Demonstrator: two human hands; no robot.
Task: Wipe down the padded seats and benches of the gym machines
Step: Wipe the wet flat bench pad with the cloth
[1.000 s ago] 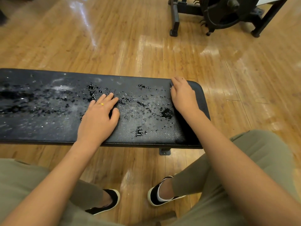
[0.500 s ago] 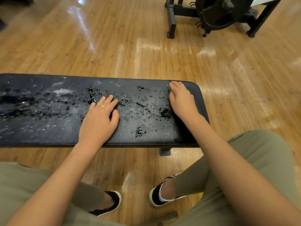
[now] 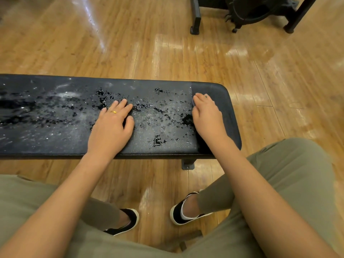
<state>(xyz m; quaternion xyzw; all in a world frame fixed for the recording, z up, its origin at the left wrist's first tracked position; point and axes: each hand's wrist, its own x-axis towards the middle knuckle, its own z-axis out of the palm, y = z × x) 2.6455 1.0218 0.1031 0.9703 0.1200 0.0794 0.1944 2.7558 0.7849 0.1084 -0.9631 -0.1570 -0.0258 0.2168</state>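
on the wet bench point(image 3: 55, 140), left hand point(image 3: 111, 131) and right hand point(image 3: 207, 118) stay flat, fingers straight and together.

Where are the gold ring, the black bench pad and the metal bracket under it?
gold ring point(image 3: 114, 112): head view, the top of the band.
bench pad point(image 3: 55, 138): head view, bare speckled surface, near left part.
metal bracket point(image 3: 188, 163): head view, middle of its plate below the pad's near edge.

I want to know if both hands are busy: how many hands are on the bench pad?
2. The left hand lies flat on the wet middle of the bench pad; the right hand rests near its right end, beside the dry strip. None seem hidden.
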